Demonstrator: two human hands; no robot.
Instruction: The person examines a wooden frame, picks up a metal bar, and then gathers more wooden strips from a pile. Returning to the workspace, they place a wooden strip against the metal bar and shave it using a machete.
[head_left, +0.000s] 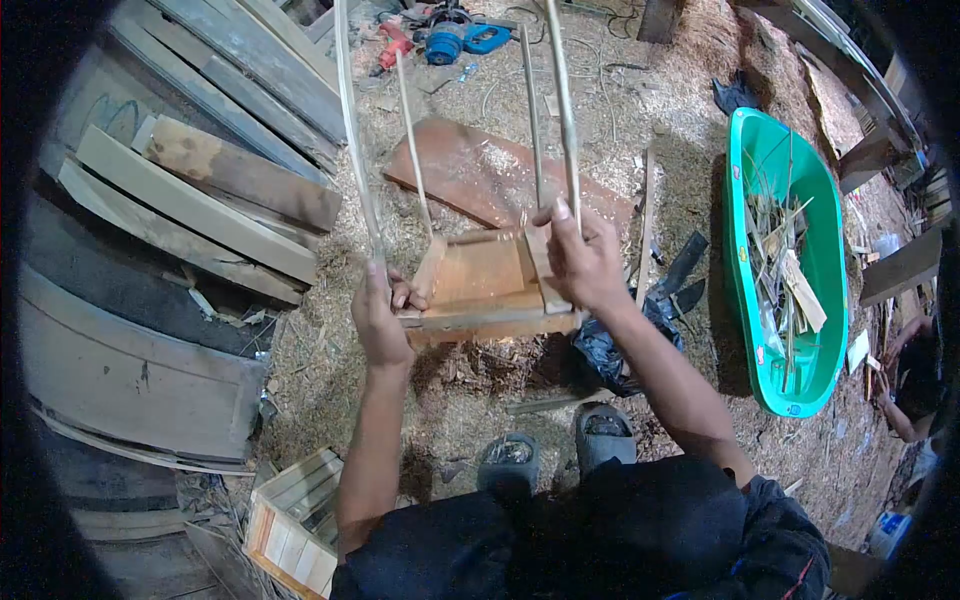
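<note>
right of frame (488, 270), unreadable tub labels (795, 410)

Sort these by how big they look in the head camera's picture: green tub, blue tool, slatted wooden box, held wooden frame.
1. Held wooden frame, by overall outline, legs included
2. Green tub
3. Slatted wooden box
4. Blue tool

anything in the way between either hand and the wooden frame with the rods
Nothing visible: the left hand grips the wooden frame at its near left corner, and the right hand holds it at the right side, with nothing between.
</note>
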